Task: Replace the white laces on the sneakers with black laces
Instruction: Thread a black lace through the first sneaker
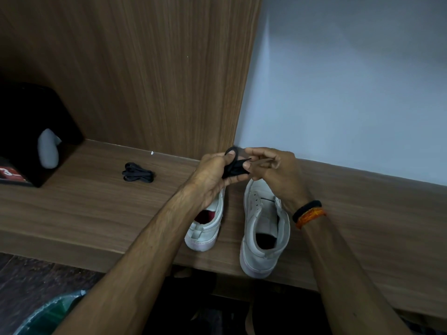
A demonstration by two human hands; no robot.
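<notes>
From the head cam, you're holding a bundled black lace (pixel 231 168) above the two white sneakers (pixel 263 226) on the wooden shelf (pixel 96 204): your left hand (pixel 212 177) is gripping the bundle while your right hand (pixel 273 170) is pinching its tip. I'd keep teasing that end free slowly so the flat, floppy lace isn't twisting or knotting. The sneakers are looking smooth and lace-free, and a second coiled lace (pixel 137 175) is lying off to the left.

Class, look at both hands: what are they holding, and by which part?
The left hand grips the bundled black lace round its middle; the right hand pinches its free end.
</notes>
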